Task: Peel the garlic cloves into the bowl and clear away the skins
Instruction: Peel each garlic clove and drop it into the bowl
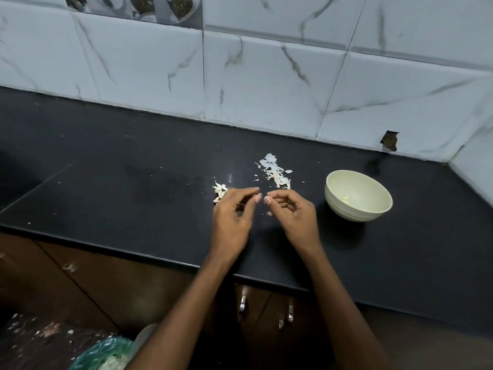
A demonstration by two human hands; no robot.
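At frame centre the left hand [234,209] and right hand [289,209] meet fingertip to fingertip, fingers curled, probably pinching a clove too small to make out. Unpeeled cloves [219,192] lie just left, skins [274,170] beyond, bowl [378,209] at right on the counter [106,169]. Peeling is underway; next, drop the clove in the bowl.

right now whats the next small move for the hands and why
Probably carry whatever the right hand pinches over to the bowl at its right; whether it is a clove is too small to tell. The left hand could then take an unpeeled clove beside it. Skins wait.
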